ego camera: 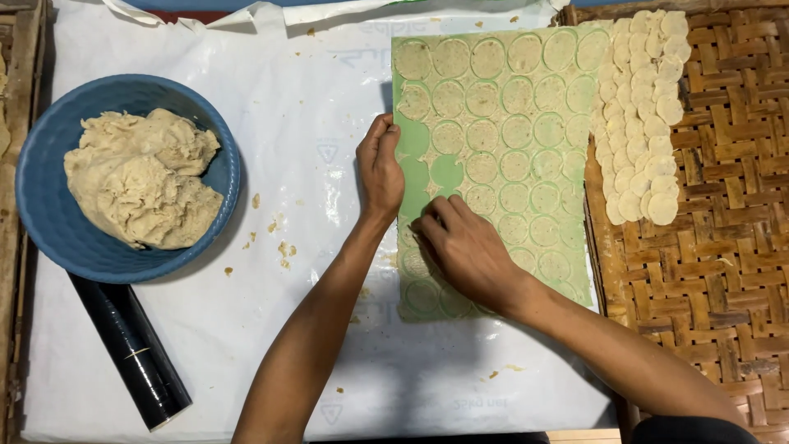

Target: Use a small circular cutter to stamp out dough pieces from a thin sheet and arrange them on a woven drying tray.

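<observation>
A green sheet [427, 146] lies on white plastic, covered by thinly rolled dough [526, 131] scored into several circles. Some circles near its left edge are gone, so bare green shows. My left hand [380, 164] rests on the sheet's left edge, fingers curled over it and pressing it down. My right hand [464, 247] lies on the dough lower down, fingertips pinching at a cut circle beside the bare patch. Whether a piece is between the fingers is hidden.
A blue bowl [45, 205] with a lump of dough [140, 177] sits at the left. A black cylinder [131, 349] lies below it. Several cut dough discs [641, 115] overlap on a woven bamboo tray [715, 247] at the right. Crumbs dot the white plastic cover [296, 99].
</observation>
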